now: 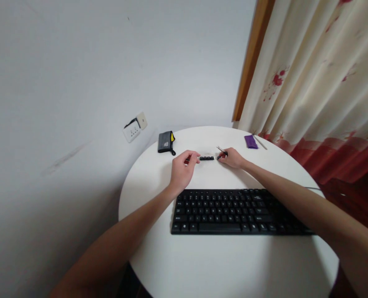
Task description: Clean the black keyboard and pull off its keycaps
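A short row of black keycaps (206, 158) lies on the white round table (227, 258), between my two hands. My left hand (182, 167) is at the row's left end, thumb and fingers curled together. Something dark shows in the gap between them; I cannot tell if it is held. My right hand (232, 158) is closed around a thin silvery-tipped tool (221, 150) pointing up and left. Its fingertips touch a single black keycap (219, 157), apart from the row's right end. A black keyboard (221, 211) lies nearer to me, partly hidden under my right forearm.
A dark grey pouch (165, 142) with a yellow patch lies at the back left. At the back right are a purple cloth-like piece (251, 141) and a thin white stick (260, 142). Wall (184, 62) and curtain (308, 82) stand behind the table.
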A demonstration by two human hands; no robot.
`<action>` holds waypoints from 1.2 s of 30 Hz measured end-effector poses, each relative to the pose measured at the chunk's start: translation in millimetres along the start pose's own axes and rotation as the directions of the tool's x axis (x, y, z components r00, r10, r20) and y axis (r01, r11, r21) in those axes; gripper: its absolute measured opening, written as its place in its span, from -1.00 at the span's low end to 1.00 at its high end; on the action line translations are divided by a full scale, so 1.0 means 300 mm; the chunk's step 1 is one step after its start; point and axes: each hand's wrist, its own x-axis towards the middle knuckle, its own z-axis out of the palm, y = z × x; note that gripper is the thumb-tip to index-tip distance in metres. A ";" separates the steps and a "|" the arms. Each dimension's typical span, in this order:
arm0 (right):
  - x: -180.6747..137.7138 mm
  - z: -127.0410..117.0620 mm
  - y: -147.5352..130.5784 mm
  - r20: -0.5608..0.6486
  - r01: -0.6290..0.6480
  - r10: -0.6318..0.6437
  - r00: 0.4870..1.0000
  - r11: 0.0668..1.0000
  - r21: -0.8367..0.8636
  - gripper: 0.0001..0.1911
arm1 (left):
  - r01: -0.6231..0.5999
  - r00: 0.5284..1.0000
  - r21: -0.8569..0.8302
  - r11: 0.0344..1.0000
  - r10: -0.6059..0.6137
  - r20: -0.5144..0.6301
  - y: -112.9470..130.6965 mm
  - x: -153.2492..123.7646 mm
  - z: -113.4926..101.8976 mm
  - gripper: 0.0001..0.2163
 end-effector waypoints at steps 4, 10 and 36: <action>0.008 0.005 0.010 0.023 -0.010 0.010 1.000 1.000 0.007 -0.76 | 0.004 1.000 -0.008 1.000 -0.004 0.001 -0.003 0.001 -0.001 -0.78; 0.011 0.003 0.016 0.045 -0.019 0.018 0.999 1.000 0.015 -0.75 | 0.006 1.000 -0.017 1.000 -0.006 0.008 -0.001 0.000 0.001 -0.76; -0.099 -0.224 -0.120 -0.319 0.031 0.172 0.932 0.839 0.543 -0.69 | 0.017 0.999 -0.045 0.999 -0.016 0.028 -0.012 0.000 0.002 -0.76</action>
